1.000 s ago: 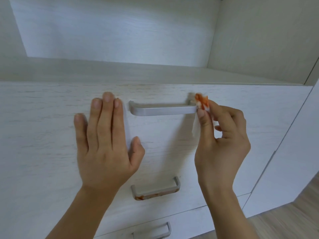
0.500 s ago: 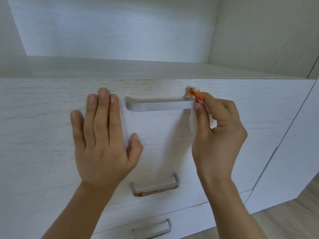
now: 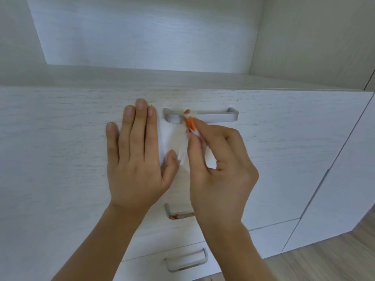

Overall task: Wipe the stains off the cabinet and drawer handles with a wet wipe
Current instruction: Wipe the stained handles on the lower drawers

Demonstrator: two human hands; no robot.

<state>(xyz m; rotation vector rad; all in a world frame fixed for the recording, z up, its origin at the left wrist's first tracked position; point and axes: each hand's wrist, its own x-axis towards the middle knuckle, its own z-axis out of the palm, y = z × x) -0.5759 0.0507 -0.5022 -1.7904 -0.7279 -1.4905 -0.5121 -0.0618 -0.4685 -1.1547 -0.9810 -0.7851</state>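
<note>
right hand (image 3: 221, 171) pinching wet wipe (image 3: 189, 122), orange-stained, pressed on left part of top handle (image 3: 215, 116) | left hand (image 3: 138, 157) just left, fingers straight, flat on drawer front (image 3: 60, 138) | stained middle handle (image 3: 178, 214) below the grip

White woodgrain drawer front (image 3: 284, 159) carries a grey handle (image 3: 215, 116).

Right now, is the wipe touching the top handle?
Touching. The head view shows the stained wet wipe, pinched by the right hand, pressed onto the top drawer handle near its left end.
</note>
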